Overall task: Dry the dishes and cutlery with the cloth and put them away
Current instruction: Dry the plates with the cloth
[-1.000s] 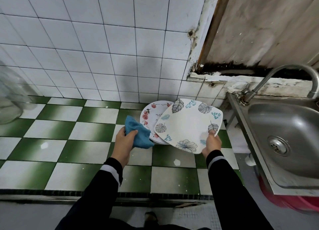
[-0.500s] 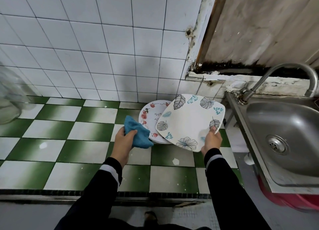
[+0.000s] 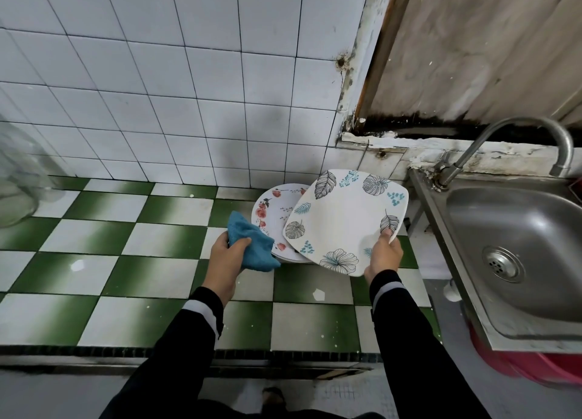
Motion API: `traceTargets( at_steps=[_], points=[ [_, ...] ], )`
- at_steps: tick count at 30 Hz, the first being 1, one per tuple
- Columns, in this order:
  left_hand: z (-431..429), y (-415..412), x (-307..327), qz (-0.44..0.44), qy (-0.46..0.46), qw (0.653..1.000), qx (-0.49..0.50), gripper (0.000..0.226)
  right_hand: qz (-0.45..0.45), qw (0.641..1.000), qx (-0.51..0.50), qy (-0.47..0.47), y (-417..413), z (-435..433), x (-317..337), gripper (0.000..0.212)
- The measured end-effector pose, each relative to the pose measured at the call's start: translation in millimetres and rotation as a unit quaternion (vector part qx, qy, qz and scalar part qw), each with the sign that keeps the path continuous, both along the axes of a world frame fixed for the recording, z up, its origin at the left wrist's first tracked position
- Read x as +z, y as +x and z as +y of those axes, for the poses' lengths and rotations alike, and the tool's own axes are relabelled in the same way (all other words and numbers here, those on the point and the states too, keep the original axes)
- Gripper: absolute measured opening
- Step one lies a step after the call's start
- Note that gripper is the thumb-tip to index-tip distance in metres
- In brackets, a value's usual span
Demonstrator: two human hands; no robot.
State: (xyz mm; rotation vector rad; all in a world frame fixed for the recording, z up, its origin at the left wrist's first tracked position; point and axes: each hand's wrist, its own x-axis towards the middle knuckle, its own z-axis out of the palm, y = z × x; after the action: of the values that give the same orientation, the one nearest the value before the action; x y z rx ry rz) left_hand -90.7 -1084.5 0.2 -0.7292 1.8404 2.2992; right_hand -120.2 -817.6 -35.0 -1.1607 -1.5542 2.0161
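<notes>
My right hand (image 3: 383, 255) grips the near right edge of a square white plate with leaf prints (image 3: 341, 220), held tilted above the counter. Under and behind it lies a small stack of round plates with red flowers (image 3: 273, 211), partly hidden by the square plate. My left hand (image 3: 227, 258) holds a bunched blue cloth (image 3: 252, 244) just left of the plates, its corner overlapping the round stack's rim.
The counter of green and white tiles (image 3: 132, 261) stretches left. A steel sink (image 3: 516, 248) with a curved tap (image 3: 504, 141) sits at the right, a red tub (image 3: 535, 365) below it. A clear glass jar (image 3: 15, 185) stands at far left. White wall tiles rise behind.
The square plate has lifted slightly and tilted more upright in my right hand. My left hand with the cloth has stayed almost still.
</notes>
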Motion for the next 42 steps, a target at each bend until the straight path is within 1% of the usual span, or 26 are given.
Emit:
traceTargets(
  at_steps=[8,11,16,18,21,26,28,30,33,34,35,37,39,41,42],
  points=[
    [1,1,2,0.001,0.005,1.000,0.000,0.029,0.033,0.999,0.002,0.006,-3,-3,14,0.019],
    [2,1,2,0.003,0.008,1.000,0.001,0.027,0.038,0.999,0.017,0.033,-5,-2,17,0.020],
    [2,1,1,0.000,0.007,1.000,-0.006,0.034,0.050,0.995,0.028,0.083,-1,-6,21,0.021],
    [2,1,1,-0.001,0.012,1.000,-0.005,0.032,0.054,0.993,0.033,0.098,0,-8,23,0.020],
    [0,2,1,-0.003,0.028,1.000,0.006,0.031,0.072,0.992,0.046,0.096,3,-9,26,0.017],
    [0,3,-1,0.000,0.038,0.999,0.003,0.028,0.131,0.986,0.070,0.070,5,-11,36,0.017],
    [2,2,1,0.002,0.054,0.999,0.000,0.029,0.149,0.985,0.074,0.050,6,-15,42,0.016],
    [7,1,2,0.002,0.067,0.998,-0.013,0.028,0.157,0.985,0.069,0.008,7,-20,44,0.015],
    [15,1,6,0.016,0.077,0.996,-0.034,0.025,0.177,0.980,0.069,-0.066,11,-30,45,0.043],
    [17,1,8,0.024,0.077,0.996,-0.037,0.025,0.187,0.976,0.070,-0.088,13,-32,46,0.047],
    [18,0,9,0.031,0.079,0.996,-0.035,0.025,0.195,0.972,0.073,-0.112,16,-34,48,0.046],
    [18,-4,12,0.041,0.083,0.995,-0.026,0.021,0.209,0.961,0.077,-0.163,21,-38,54,0.035],
    [21,-10,16,0.052,0.077,0.995,-0.024,0.017,0.230,0.947,0.085,-0.209,26,-41,57,0.029],
    [28,-15,20,0.067,0.041,0.996,-0.041,0.014,0.238,0.939,0.090,-0.233,30,-48,60,0.030],
    [33,-16,21,0.078,0.007,0.995,-0.056,0.014,0.236,0.937,0.092,-0.239,33,-51,61,0.033]
  ],
)
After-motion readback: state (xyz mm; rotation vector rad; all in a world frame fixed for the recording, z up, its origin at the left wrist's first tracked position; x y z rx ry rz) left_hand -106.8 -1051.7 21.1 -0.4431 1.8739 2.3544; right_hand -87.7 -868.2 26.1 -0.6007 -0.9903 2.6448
